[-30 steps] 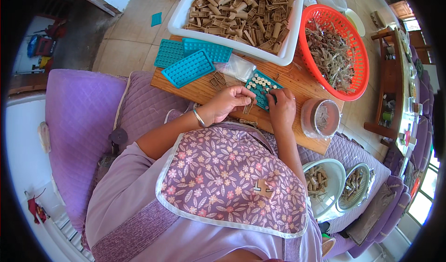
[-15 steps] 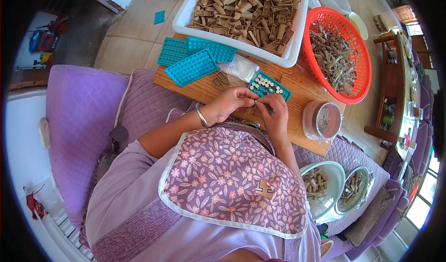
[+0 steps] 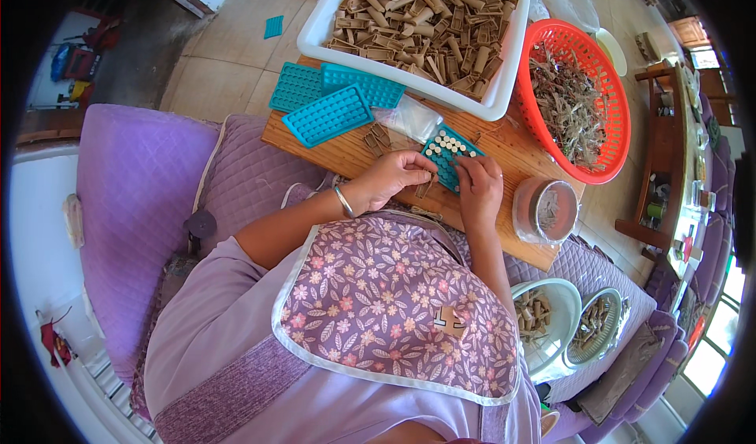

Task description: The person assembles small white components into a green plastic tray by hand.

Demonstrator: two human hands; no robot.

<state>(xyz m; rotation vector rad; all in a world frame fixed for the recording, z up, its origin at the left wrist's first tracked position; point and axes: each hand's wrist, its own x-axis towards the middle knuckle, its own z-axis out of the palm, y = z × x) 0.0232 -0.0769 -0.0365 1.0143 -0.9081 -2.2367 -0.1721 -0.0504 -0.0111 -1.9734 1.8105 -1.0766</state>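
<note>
My left hand, a silver bangle on its wrist, is closed in a pinch on a thin brown split piece that looks like bamboo. My right hand is over the near right side of a small teal moulded tray, fingers bent down into it. Whatever its fingertips pinch is too small and covered to make out. White round plugs fill part of the tray, mostly toward its far side. Beyond my left hand a few thin brown frames lie on the wooden table.
A large white tub heaped with brown split tubes stands at the back. Teal trays and a clear plastic bag lie left of centre. At right are a red basket of dry scraps, a round container and two pale basins.
My right hand has left the pinch beside my left hand and shifted slightly right, down to the teal tray. My left hand stays nearly in place, still gripping the brown piece.
</note>
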